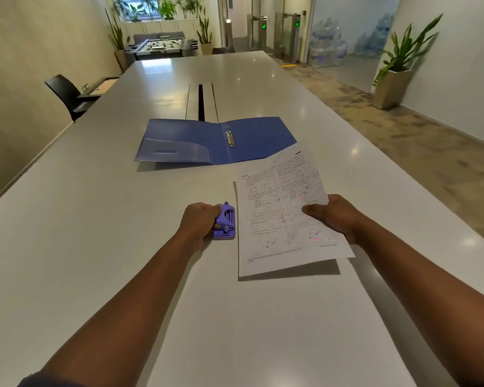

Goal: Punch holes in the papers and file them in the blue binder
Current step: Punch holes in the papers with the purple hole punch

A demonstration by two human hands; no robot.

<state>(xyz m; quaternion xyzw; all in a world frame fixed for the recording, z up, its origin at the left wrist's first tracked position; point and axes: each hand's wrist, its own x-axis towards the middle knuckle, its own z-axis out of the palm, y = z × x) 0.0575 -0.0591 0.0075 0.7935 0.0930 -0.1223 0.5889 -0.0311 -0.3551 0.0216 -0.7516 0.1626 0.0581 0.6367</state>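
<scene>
A blue binder [196,141] lies open on the white table [95,219], its metal ring clip [229,138] showing at the spine. Nearer to me, my left hand [199,223] grips a small purple hole punch [225,222] that rests on the table. My right hand [334,215] pinches the right edge of a printed sheet of paper [280,216], thumb on top. The sheet is lifted at its right side and casts a shadow beneath; its left edge sits just right of the punch. Whether more sheets lie under it is unclear.
A cable slot [201,101] runs along the table's middle behind the binder. A black chair [67,94] stands at the table's left side. A potted plant [397,76] stands on the floor at the right wall, and a foosball table [162,47] is beyond the far end.
</scene>
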